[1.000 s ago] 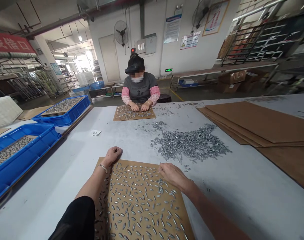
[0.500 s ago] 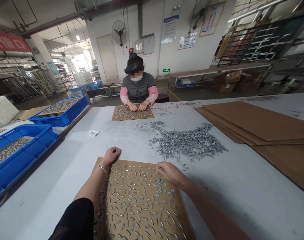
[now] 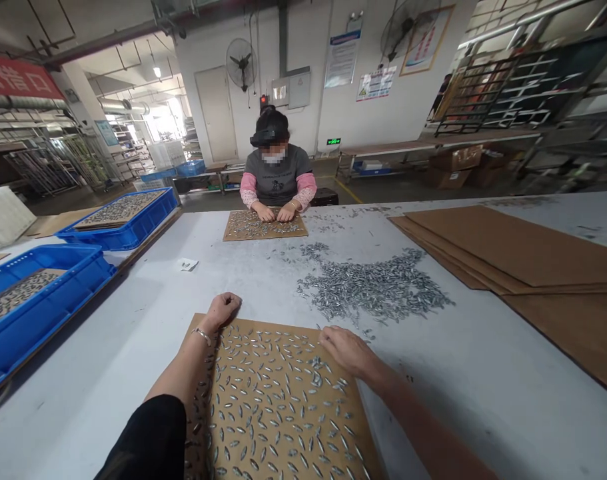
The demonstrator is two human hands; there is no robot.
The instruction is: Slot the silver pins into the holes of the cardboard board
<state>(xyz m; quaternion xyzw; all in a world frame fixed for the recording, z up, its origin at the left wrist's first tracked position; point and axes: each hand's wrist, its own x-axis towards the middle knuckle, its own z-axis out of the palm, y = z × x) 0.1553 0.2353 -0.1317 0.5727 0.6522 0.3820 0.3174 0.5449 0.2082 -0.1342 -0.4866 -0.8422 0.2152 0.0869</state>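
Note:
In front of me lies a brown cardboard sheet (image 3: 283,387) with many small, grey, spindle-shaped metal pieces spread over it, mostly apart from one another. A few of them bunch up near its right side. My left hand (image 3: 224,310) rests at the sheet's far left corner, its fingers curled in; whatever they hold is hidden. At the far right corner is my right hand (image 3: 346,348), fingers bent and closed over the edge pieces, and I cannot make out anything between them. Beyond it, a loose heap of the same metal pieces (image 3: 378,287) lies on the white table (image 3: 153,347).
Brown cardboard sheets (image 3: 523,247) are stacked at the right. Blue crates (image 3: 88,267) with filled sheets stand along the left. Across the table a co-worker (image 3: 278,170) has both hands on a smaller filled sheet (image 3: 243,230). A white paper scrap (image 3: 187,265) lies left of centre.
My right hand has shifted slightly to the right along the sheet's far edge, uncovering some pieces there. My left hand has stayed in place.

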